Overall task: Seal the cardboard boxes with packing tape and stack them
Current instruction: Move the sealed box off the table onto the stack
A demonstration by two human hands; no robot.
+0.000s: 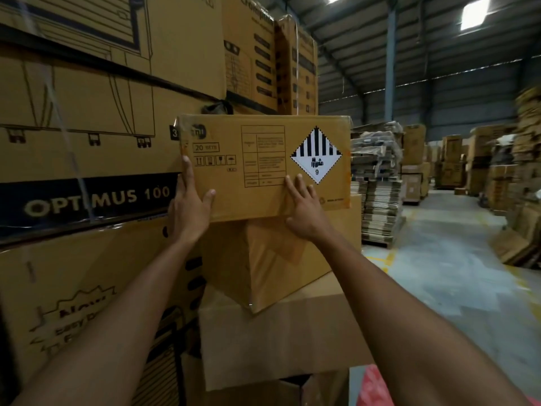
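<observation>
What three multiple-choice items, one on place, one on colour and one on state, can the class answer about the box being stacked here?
1. Where on the front of the box is the diamond label?
A left part; B right part; C bottom left corner.
2. What colours is the label?
A red and yellow; B plain green; C black and white.
3. How does the right hand lie?
A flat against the front; B clenched in a fist; C off the box.

Answers: 1 B, the label sits near the right edge. 2 C, it has black stripes over a white lower half. 3 A, straight fingers press on the cardboard.
</observation>
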